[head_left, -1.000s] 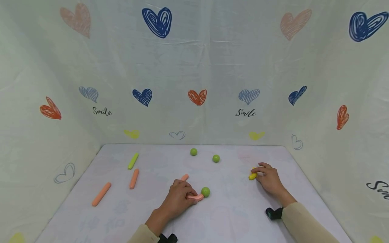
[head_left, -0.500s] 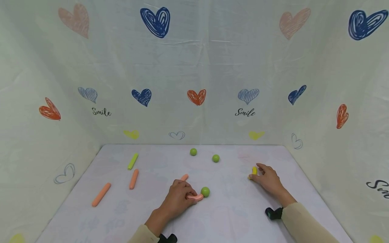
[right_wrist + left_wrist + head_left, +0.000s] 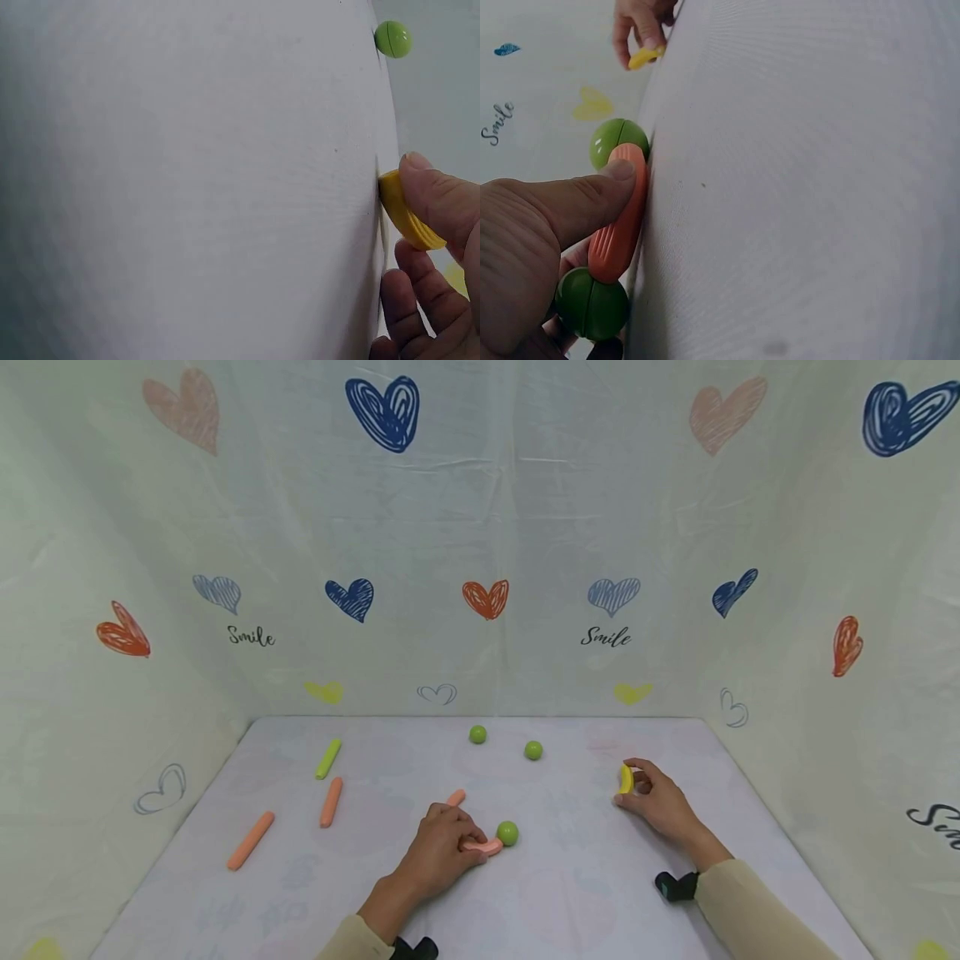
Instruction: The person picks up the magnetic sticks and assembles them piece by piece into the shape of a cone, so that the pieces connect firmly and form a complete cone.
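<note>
Gripping the curved salmon-pink plastic stick [image 3: 491, 847] beside a green ball [image 3: 507, 834], the left hand [image 3: 441, 846] stays near middle; farther right, the right hand [image 3: 662, 802] has turned the curved yellow plastic piece [image 3: 626, 779], now pinching it, seemingly under better control.

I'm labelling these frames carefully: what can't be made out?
Head view: the left hand hides one end of the curved orange piece and the rest of the orange tip beyond; whether they join is unclear.
Left wrist view: the left edge cuts off the left hand.
Right wrist view: the right hand covers part of the yellow piece.
</note>
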Available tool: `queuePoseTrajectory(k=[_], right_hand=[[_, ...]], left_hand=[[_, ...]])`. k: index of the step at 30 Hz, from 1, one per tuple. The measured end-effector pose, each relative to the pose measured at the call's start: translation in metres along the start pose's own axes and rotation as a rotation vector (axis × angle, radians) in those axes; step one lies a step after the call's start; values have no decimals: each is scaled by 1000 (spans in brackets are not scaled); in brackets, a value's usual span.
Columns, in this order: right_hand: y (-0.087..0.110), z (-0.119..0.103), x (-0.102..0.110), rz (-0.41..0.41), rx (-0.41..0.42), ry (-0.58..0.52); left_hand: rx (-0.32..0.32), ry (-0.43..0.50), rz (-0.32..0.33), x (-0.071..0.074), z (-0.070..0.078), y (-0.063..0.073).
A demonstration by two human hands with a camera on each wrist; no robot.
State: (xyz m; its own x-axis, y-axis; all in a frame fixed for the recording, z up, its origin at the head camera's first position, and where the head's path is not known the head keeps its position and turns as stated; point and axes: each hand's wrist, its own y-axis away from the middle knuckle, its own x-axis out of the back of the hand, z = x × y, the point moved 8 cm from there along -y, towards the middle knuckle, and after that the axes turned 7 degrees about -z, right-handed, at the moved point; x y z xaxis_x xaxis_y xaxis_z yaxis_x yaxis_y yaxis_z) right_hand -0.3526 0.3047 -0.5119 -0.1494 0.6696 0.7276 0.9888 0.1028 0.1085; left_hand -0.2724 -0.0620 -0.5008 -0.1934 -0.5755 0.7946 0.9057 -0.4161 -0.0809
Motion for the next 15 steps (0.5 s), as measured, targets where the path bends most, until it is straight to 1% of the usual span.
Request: queuePoseTrajectory(k=[5,8,13,15], right_hand=[[0,-1,1,30,26,-66],[1,-4,2,52,51,-84],[3,-7,3,92,55,-96],[3,-8,2,104,45,-116]], left_hand=[[-3,3,-1,0,0,0],[-5,3,1,0,-1,0],[-3,7,5,0,-1,0],[-1,5,5,0,-1,0]])
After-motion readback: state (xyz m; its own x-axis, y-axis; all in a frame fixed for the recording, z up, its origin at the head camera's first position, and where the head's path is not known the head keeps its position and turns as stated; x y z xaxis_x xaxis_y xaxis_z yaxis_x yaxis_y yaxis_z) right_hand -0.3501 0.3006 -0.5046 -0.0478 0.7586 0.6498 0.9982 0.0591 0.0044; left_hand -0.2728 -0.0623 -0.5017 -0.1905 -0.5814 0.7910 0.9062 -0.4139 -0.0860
